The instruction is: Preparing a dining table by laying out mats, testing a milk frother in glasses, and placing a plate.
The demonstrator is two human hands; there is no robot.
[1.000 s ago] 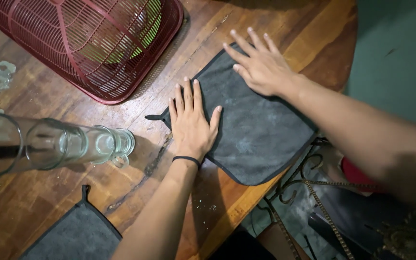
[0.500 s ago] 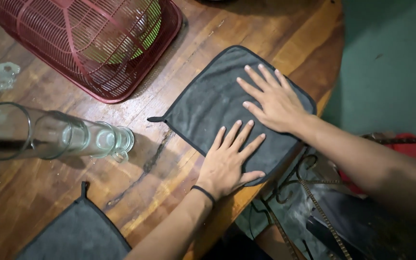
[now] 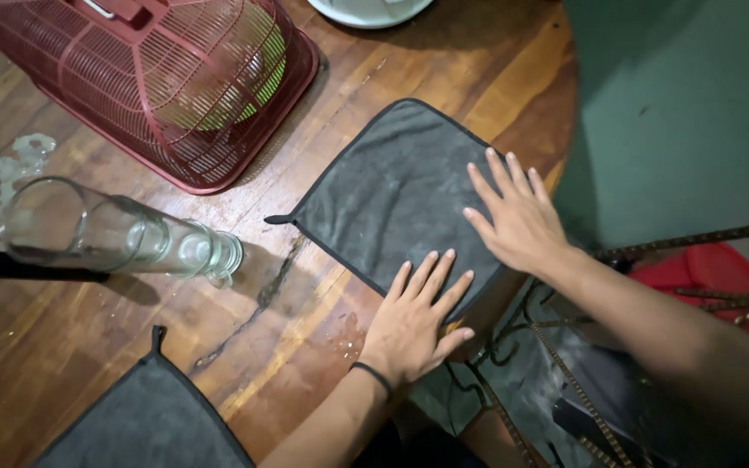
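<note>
A dark grey square cloth (image 3: pixel 387 191) with a small corner loop lies flat on the wooden table (image 3: pixel 288 321), near its right edge. My left hand (image 3: pixel 413 316) rests flat with fingers spread on the cloth's near corner, partly over the table edge; a black band circles its wrist. My right hand (image 3: pixel 517 217) lies flat, fingers spread, on the cloth's right side by the table edge. Neither hand holds anything.
A red wire food cover (image 3: pixel 162 82) sits at the back left. Tall clear glass (image 3: pixel 119 238) stands left of the cloth. A second grey cloth (image 3: pixel 145 420) lies at the near left. A white dish rim (image 3: pixel 370 9) shows at the top. Metal chair frame (image 3: pixel 565 364) stands beside the table.
Both hands have slid across the grey cloth toward the table's near right edge, staying flat. The cloth's near corner now hangs at the edge under my left hand.
</note>
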